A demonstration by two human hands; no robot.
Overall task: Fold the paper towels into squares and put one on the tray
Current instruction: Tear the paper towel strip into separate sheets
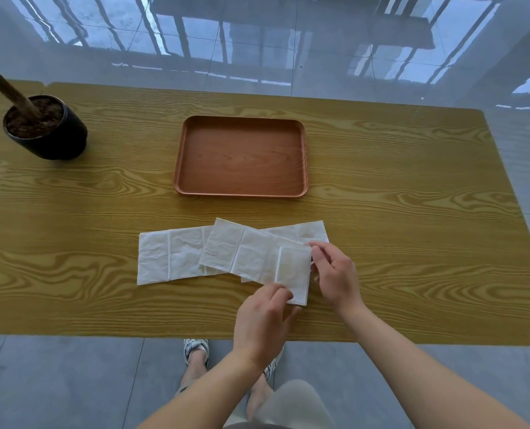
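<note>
Two white paper towels lie overlapped on the wooden table near its front edge. The lower towel [167, 258] stretches flat to the left. The upper towel [242, 250] lies across it, and its right end is folded over into a small panel [293, 274]. My left hand [265, 317] pinches the bottom corner of that panel. My right hand [335, 274] pinches the panel's right edge. A brown wooden tray [242, 156] sits behind the towels with nothing in it.
A black pot [48, 130] of soil with a wooden stick stands at the table's back left. The table's front edge [133, 335] runs just below my hands, with my feet on the grey floor beneath.
</note>
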